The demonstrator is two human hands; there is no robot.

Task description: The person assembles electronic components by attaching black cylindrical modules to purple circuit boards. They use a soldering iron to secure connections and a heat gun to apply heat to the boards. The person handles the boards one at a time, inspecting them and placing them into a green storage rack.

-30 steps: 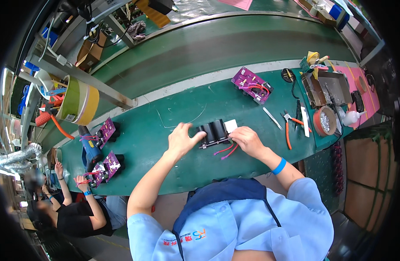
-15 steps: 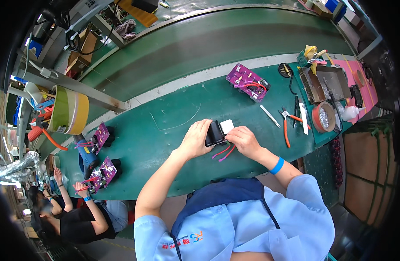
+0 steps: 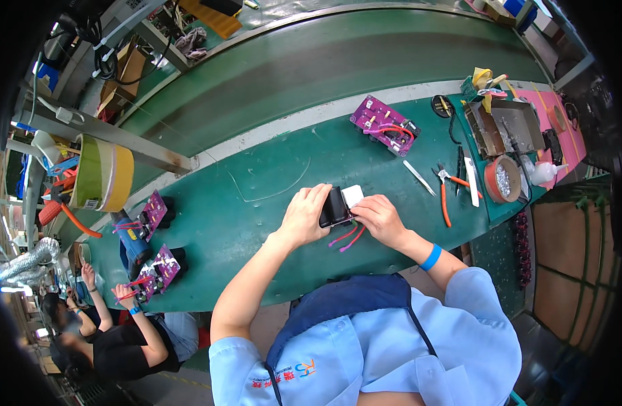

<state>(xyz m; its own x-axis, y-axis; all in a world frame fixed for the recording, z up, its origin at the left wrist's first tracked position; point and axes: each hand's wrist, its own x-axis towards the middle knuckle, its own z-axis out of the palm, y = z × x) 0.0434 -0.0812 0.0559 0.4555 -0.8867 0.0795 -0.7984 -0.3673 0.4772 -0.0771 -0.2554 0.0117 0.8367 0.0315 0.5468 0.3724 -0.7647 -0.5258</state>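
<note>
A circuit board assembly with large black cylinder parts (image 3: 334, 208) is held low over the green bench, its board edge barely showing. My left hand (image 3: 307, 215) wraps round the left side of the black parts. On the other side, my right hand (image 3: 381, 218) pinches at the board's edge; its fingertips hide what lies between them. A white block (image 3: 353, 195) sticks out above my right fingers. Red and purple wires (image 3: 351, 238) hang from the near side of the assembly.
Beyond my hands lies a purple circuit board (image 3: 387, 126). To the right are tweezers (image 3: 420, 178), orange-handled cutters (image 3: 445, 196), a round tub (image 3: 502, 180) and a metal tray (image 3: 521, 126). Two purple boards (image 3: 160, 271) and a blue heat gun (image 3: 133, 243) lie left, near a co-worker's hands (image 3: 124, 295).
My hands and the assembly stay almost in place, with the black parts tilted very slightly. The whole view has shifted a little.
</note>
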